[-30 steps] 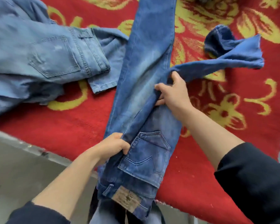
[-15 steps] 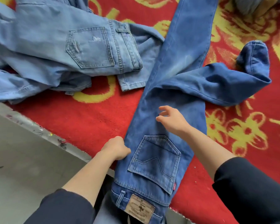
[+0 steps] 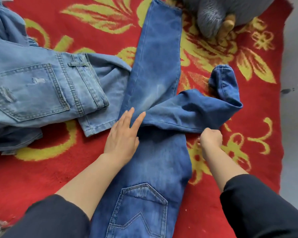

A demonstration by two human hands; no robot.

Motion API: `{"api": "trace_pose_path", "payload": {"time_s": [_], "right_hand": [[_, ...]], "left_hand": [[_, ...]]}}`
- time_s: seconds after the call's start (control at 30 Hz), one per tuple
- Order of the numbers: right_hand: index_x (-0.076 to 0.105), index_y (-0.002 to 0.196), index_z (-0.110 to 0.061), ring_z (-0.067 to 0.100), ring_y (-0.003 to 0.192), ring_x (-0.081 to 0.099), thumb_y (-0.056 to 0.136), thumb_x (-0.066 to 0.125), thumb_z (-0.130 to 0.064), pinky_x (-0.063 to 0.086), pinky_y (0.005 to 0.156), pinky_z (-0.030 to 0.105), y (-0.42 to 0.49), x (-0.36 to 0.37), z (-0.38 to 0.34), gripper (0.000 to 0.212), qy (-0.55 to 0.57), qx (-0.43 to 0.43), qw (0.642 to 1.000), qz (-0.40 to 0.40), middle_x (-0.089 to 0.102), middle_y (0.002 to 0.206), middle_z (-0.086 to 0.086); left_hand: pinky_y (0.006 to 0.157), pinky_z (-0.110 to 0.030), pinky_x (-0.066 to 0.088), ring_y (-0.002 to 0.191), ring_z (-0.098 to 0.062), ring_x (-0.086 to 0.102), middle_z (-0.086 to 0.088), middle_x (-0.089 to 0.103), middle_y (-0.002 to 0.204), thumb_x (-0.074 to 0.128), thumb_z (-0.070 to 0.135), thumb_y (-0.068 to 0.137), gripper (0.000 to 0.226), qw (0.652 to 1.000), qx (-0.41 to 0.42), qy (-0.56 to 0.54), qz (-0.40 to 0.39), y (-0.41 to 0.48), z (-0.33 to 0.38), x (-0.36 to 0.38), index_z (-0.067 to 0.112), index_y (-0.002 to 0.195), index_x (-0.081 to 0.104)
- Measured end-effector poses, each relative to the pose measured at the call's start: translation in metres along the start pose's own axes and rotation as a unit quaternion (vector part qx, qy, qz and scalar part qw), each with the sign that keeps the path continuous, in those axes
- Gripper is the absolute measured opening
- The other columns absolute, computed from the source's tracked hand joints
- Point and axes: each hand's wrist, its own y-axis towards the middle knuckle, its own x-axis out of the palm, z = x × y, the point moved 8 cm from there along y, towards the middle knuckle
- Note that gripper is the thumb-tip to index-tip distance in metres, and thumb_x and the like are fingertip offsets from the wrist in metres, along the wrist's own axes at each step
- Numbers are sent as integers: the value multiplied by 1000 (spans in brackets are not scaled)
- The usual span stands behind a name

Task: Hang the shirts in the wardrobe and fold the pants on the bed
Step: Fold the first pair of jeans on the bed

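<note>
A pair of dark blue jeans lies lengthwise on the red and yellow blanket, back pocket toward me. One leg runs straight away from me; the other leg is bent off to the right and doubled back on itself. My left hand lies flat with straight fingers on the jeans where the two legs part. My right hand is curled at the lower edge of the bent leg and pinches its fabric.
A lighter blue pair of jeans lies crumpled at the left, its hem touching the dark pair. A grey plush toy sits at the top right. The blanket's right edge meets a grey surface.
My left hand moved up from beside the pocket and now presses flat at the fork of the legs. My right hand moved right and took hold of the bent leg. The view shifted forward.
</note>
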Motion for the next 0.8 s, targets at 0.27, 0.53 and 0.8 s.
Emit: {"api": "trace_pose_path", "payload": {"time_s": [0.27, 0.53, 0.8], "right_hand": [[61, 91, -16, 21, 79, 66, 87, 50, -25, 53, 71, 29, 26, 26, -1, 15, 460, 178, 864, -99, 65, 95, 5], [60, 66, -12, 23, 65, 67, 70, 69, -9, 54, 59, 28, 67, 30, -181, 10, 458, 28, 888, -1, 66, 69, 1], [55, 133, -13, 25, 135, 36, 78, 62, -57, 28, 113, 42, 22, 185, -359, 71, -48, -350, 914, -199, 45, 144, 9]], "left_hand": [[113, -40, 22, 144, -26, 21, 1, 21, 157, 37, 41, 98, 55, 993, 89, 52, -53, 63, 18, 21, 34, 149, 19], [64, -35, 37, 83, -28, 60, -4, 67, 80, 49, 27, 92, 14, 964, -146, -219, -47, 113, -46, -4, 25, 89, 62], [65, -25, 47, 67, -10, 60, -4, 70, 76, 46, 6, 84, 20, 837, -234, -476, -136, 121, -66, 27, 13, 87, 65]]}}
